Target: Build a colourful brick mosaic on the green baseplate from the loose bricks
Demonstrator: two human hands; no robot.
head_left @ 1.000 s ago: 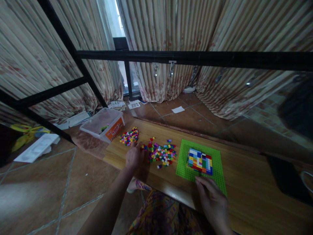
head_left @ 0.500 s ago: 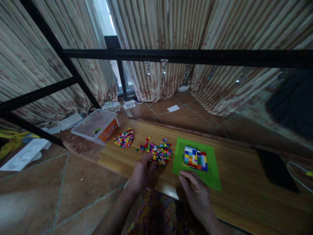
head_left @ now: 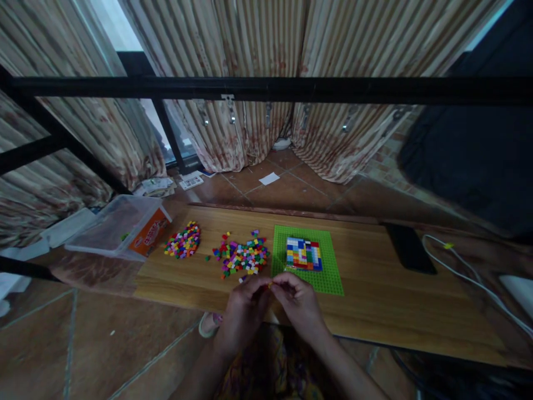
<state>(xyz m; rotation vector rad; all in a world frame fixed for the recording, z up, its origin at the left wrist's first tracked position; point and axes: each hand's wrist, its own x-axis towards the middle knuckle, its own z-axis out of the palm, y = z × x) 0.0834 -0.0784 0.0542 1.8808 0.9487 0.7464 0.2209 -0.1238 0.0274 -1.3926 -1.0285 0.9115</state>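
Observation:
My left hand (head_left: 245, 308) and my right hand (head_left: 298, 304) meet fingertip to fingertip over the front edge of the table. Pinched between them is a tiny orange-yellow toy brick (head_left: 270, 285), mostly covered by the fingers. Just beyond my right hand lies a green baseplate (head_left: 333, 278). It carries a flat, multicoloured block of joined bricks (head_left: 304, 254). Past my left hand spreads a loose heap of small coloured bricks (head_left: 245, 256).
A second brick pile (head_left: 184, 241) lies farther left, beside a clear plastic box (head_left: 112, 222) with an orange label. On the right are a black phone-like slab (head_left: 408, 248) and a white cable (head_left: 470, 269). A black metal rail (head_left: 266, 89) crosses behind the wooden table (head_left: 375, 300).
My left hand has left the loose heap and come right to meet my right hand. An orange-yellow brick now shows between the fingertips. The camera view has turned right.

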